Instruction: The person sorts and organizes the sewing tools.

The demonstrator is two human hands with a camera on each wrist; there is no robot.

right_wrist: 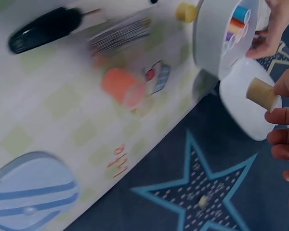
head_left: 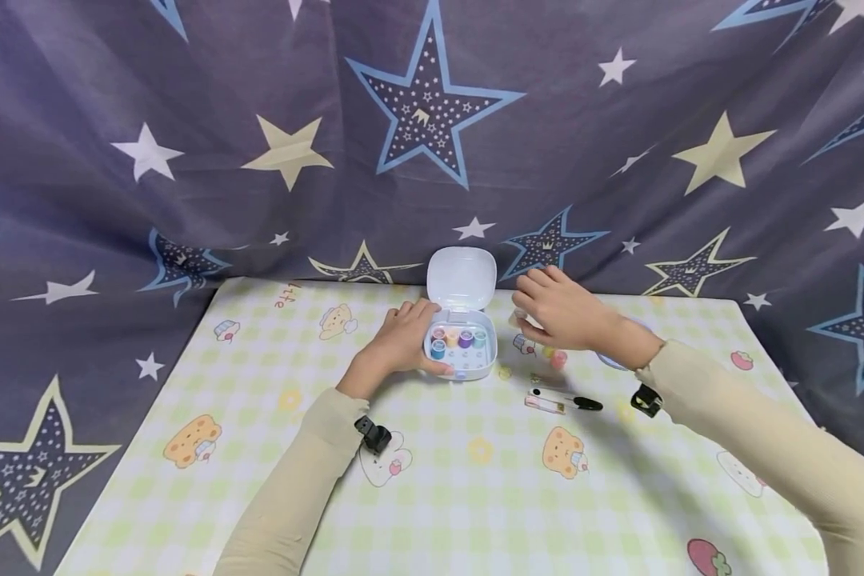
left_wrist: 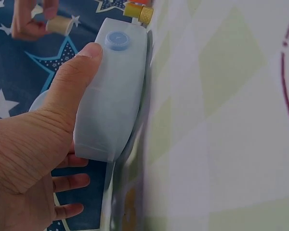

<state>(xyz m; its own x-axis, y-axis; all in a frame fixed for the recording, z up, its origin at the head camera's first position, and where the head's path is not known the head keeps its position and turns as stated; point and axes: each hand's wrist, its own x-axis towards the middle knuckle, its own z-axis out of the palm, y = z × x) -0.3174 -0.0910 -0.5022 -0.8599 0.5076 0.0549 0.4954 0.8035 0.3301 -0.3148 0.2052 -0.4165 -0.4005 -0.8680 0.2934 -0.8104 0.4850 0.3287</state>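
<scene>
A white sewing box [head_left: 478,373] stands with its lid [head_left: 462,276] raised on the checked tablecloth. Several coloured thread spools [head_left: 466,340] stand inside it, toward the back and left. My left hand [head_left: 401,340] grips the box's left side; in the left wrist view the thumb presses the front wall beside a round blue button [left_wrist: 118,40]. To the right of the box, above the table, my right hand [head_left: 565,312] pinches a beige thread spool [right_wrist: 261,93] between thumb and fingers.
Right of the box lie a coral spool [head_left: 558,359], a yellow spool [head_left: 505,373], a flat pack of needles [head_left: 545,403] and a black-handled tool [head_left: 588,404]. A light blue slotted piece [right_wrist: 33,190] lies farther right, partly behind my right wrist. A star-patterned curtain [head_left: 432,208] hangs behind.
</scene>
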